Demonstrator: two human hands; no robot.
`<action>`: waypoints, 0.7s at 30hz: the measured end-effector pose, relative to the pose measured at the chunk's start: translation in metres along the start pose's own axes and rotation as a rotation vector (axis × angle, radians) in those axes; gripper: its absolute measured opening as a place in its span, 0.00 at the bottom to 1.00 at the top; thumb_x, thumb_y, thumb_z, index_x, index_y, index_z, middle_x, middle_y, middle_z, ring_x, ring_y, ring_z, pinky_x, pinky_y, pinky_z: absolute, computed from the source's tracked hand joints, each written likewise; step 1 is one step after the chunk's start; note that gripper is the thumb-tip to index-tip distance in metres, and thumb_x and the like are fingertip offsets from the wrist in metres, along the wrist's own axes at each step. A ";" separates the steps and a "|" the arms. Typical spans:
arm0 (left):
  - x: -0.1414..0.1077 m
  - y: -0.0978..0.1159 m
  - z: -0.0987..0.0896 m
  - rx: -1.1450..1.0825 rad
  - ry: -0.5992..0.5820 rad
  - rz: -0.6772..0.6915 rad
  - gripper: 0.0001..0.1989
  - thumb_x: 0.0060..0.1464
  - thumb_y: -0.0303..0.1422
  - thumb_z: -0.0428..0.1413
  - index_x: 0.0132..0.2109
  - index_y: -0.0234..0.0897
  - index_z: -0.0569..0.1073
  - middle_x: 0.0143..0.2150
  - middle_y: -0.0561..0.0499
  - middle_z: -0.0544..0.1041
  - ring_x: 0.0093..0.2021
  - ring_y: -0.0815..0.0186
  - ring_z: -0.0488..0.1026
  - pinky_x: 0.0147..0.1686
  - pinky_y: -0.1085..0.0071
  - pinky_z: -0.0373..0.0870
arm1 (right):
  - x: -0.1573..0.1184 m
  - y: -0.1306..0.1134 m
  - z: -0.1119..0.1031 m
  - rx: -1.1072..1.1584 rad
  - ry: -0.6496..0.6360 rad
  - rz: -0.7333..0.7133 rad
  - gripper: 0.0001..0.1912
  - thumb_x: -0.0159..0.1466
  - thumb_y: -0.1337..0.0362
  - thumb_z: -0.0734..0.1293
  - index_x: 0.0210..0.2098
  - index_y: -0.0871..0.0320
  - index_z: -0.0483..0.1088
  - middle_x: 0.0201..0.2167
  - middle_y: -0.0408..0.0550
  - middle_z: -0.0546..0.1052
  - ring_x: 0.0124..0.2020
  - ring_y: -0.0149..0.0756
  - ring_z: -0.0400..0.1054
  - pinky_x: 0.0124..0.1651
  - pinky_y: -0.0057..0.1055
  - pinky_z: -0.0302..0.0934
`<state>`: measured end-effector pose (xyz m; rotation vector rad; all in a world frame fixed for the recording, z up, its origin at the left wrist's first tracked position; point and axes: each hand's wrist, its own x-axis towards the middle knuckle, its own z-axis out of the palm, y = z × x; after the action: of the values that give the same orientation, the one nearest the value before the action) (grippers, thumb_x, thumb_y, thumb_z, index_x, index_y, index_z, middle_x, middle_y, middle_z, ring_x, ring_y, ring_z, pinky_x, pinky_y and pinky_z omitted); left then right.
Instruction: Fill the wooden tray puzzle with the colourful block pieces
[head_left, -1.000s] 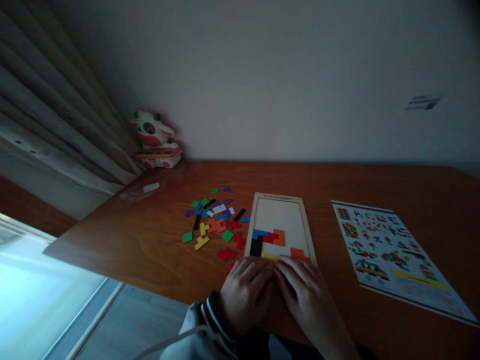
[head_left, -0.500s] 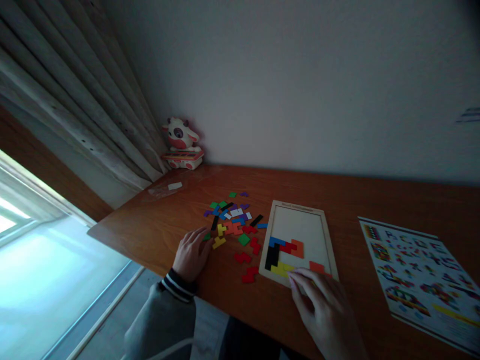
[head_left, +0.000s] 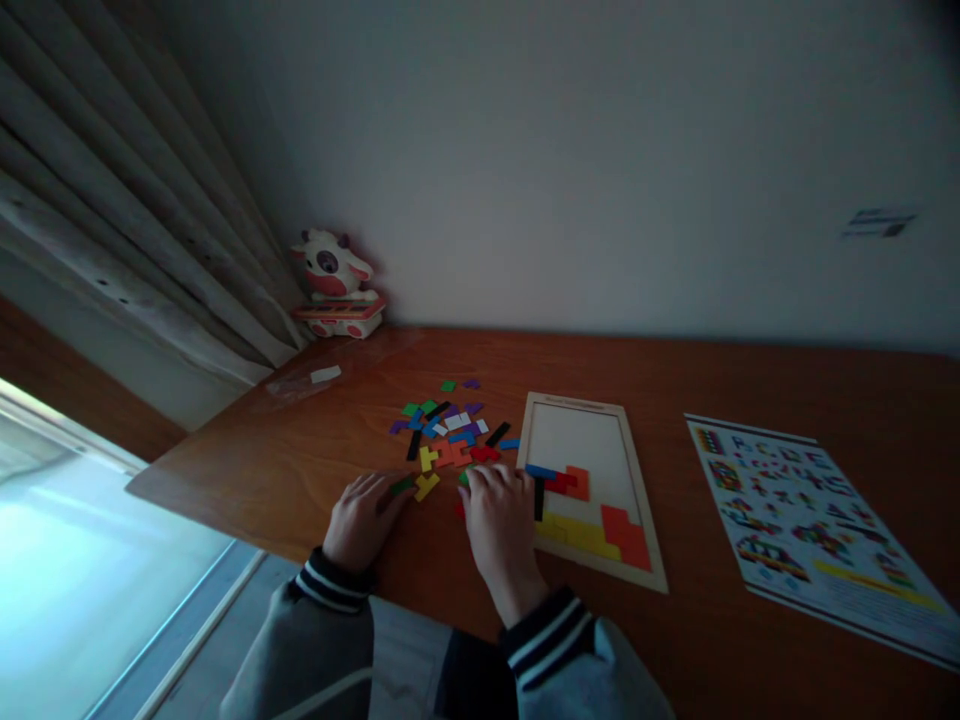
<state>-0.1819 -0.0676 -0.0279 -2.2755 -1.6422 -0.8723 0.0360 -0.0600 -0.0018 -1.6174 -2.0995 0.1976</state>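
My left hand [head_left: 360, 522] rests near the table's front edge, with a green piece [head_left: 402, 485] between its thumb and fingers. A yellow piece [head_left: 427, 487] lies just right of it. My right hand [head_left: 498, 525] is bent down over the loose pieces beside the wooden frame board [head_left: 646, 510]. Its fingers are drawn together beside another green piece [head_left: 464, 477] and cover some red ones; what they grip is hidden. In the board's lower part lie a blue piece [head_left: 541, 472], a black, yellow ones [head_left: 581, 535], red ones and orange ones [head_left: 577, 484].
Loose coloured pieces [head_left: 448, 452] are scattered left of the board. A printed sheet [head_left: 795, 520] lies at the right. A cow toy [head_left: 337, 285] stands at the back left, behind a clear plastic bag with a white label [head_left: 325, 375]. The wall borders the table's back.
My right hand has left the board's lower edge and moved left to the loose pieces. More yellow shows in the board. The view has shifted slightly right.
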 end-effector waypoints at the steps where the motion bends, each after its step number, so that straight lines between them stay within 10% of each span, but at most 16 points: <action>1: 0.000 0.000 -0.001 -0.001 0.009 0.017 0.17 0.65 0.46 0.51 0.48 0.40 0.78 0.42 0.49 0.82 0.41 0.60 0.80 0.44 0.63 0.77 | 0.000 0.001 0.001 0.025 0.003 0.008 0.06 0.67 0.67 0.66 0.42 0.55 0.74 0.43 0.49 0.79 0.48 0.45 0.68 0.52 0.46 0.54; 12: 0.004 0.030 -0.008 -0.263 0.131 0.201 0.06 0.63 0.32 0.58 0.45 0.40 0.78 0.45 0.50 0.81 0.43 0.65 0.80 0.45 0.67 0.79 | 0.012 0.024 -0.004 -0.014 0.006 -0.342 0.10 0.69 0.74 0.60 0.41 0.58 0.73 0.36 0.49 0.80 0.40 0.38 0.72 0.47 0.37 0.59; 21: 0.046 0.096 0.000 -0.440 -0.095 0.419 0.08 0.64 0.35 0.57 0.43 0.37 0.78 0.46 0.48 0.81 0.42 0.66 0.79 0.42 0.70 0.78 | -0.035 0.106 -0.059 0.138 0.314 -0.309 0.13 0.68 0.71 0.63 0.49 0.55 0.72 0.45 0.48 0.78 0.47 0.38 0.71 0.53 0.40 0.65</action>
<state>-0.0846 -0.0660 0.0146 -2.8433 -1.0018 -1.1090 0.1621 -0.0725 -0.0021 -1.1432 -2.0065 -0.0152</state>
